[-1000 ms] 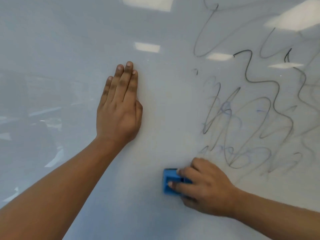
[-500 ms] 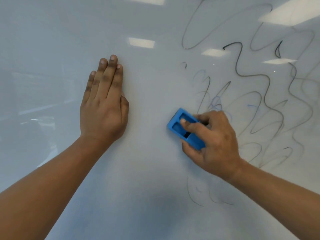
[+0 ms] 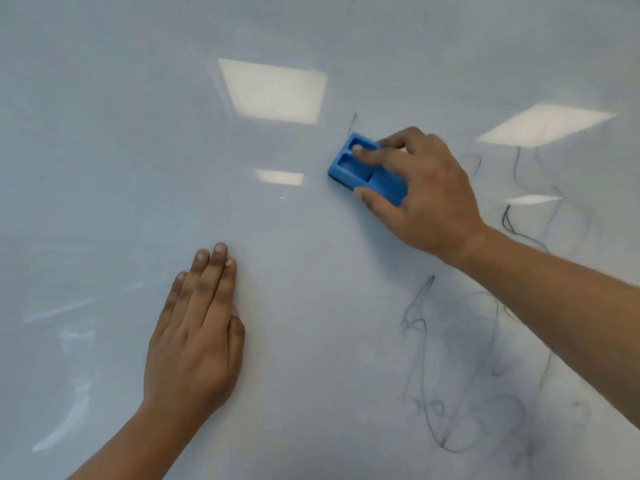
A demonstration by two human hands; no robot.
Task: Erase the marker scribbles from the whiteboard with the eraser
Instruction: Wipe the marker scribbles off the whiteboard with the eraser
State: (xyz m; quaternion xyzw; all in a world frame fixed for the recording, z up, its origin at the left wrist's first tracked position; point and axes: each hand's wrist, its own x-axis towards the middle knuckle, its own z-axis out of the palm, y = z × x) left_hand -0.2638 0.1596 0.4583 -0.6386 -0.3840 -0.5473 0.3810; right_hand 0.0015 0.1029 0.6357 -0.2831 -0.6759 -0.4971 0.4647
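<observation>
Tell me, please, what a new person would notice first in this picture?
The bright blue eraser stands out first, pressed on the whiteboard upper centre in the right hand. Next, the left hand lies flat, lower centre-left. Faint smeared scribbles remain at lower right.

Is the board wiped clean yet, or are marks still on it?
Not clean. Faint smeared scribbles remain on the whiteboard below the right hand, with thin lines right of the eraser.

Eraser (image 3: pixel 360 168) bright blue; whiteboard (image 3: pixel 104 133) pale grey-white; scribbles (image 3: pixel 450 393) faint dark blue-grey, looping.
</observation>
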